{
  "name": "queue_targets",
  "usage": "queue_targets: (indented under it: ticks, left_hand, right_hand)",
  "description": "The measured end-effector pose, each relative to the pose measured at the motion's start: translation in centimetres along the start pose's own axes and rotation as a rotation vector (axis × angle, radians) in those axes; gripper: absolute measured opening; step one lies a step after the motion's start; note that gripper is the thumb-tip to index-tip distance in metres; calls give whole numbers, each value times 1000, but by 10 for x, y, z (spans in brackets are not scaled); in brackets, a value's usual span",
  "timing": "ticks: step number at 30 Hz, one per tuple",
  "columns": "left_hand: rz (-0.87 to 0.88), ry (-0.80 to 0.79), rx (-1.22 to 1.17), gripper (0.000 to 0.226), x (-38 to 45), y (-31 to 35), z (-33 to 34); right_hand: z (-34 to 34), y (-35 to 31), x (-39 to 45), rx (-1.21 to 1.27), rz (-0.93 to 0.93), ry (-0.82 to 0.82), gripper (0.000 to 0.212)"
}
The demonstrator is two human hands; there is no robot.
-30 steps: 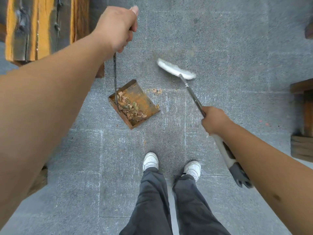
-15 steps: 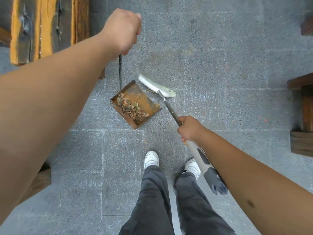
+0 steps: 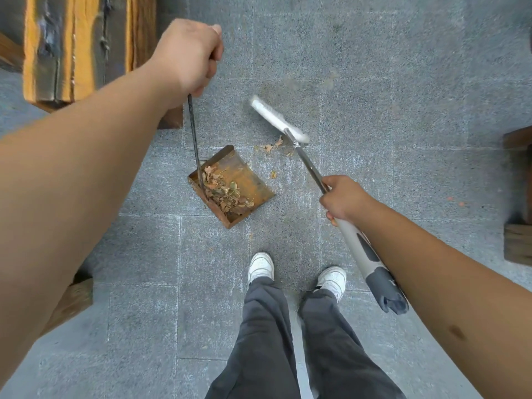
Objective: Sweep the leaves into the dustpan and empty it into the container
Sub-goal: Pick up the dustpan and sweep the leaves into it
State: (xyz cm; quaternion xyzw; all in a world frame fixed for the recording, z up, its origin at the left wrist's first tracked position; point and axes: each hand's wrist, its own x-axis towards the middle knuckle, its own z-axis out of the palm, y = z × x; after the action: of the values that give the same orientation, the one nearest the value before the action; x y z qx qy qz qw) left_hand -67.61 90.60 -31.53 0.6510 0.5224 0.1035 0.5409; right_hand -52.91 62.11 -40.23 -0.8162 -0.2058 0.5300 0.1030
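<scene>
Broom head (image 3: 279,118) has been drawn back up-frame from dustpan (image 3: 234,185) since 0.5 s ago; stray leaves (image 3: 272,146) exposed, another stroke likely needed. Left hand (image 3: 190,57) is closed round dustpan rod, right hand (image 3: 344,200) round broom handle.

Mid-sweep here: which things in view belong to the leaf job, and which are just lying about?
In the job:
- dustpan, left hand gripping its upright handle
- broom, right hand on its shaft
- loose leaves by the pan's mouth
- leaves in the pan

Just lying about:
- yellow wooden beam
- timber pieces at right
</scene>
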Motion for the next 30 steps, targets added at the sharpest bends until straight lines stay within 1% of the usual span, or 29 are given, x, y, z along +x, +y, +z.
queue_targets:
  ticks: [3, 6, 9, 12, 14, 18, 21, 24, 27, 30]
  left_hand:
    - [-9, 30, 17, 41, 4, 2, 4]
    - [-5, 17, 19, 38, 9, 6, 8]
    - [-16, 23, 22, 33, 14, 11, 8]
    - [-36, 16, 25, 21, 17, 12, 7]
    - [-52, 4, 22, 16, 17, 12, 7]
    - [-78, -36, 15, 4, 19, 12, 7]
    - [-72, -86, 18, 5, 18, 11, 7]
    - [-74, -92, 54, 7, 19, 11, 6]
    - [-89, -94, 35, 5, 19, 7, 9]
    - [-68, -39, 31, 6, 18, 5, 12]
  right_hand:
    - [9, -12, 2, -78, -25, -9, 52]
    - [25, -20, -2, -37, -31, -107, 53]
    - [38, -19, -20, -47, -35, -207, 54]
    - [36, -6, -42, 100, -21, -305, 57]
    - [24, 5, -56, 147, -28, -315, 57]
    - [-4, 12, -68, 102, -111, -290, 59]
    - [-9, 3, -52, 42, -126, -194, 58]
    - [-1, -7, -31, 67, -103, -146, 55]
    - [13, -12, -22, 65, -88, -182, 57]
    - [32, -10, -33, 49, -78, -284, 59]
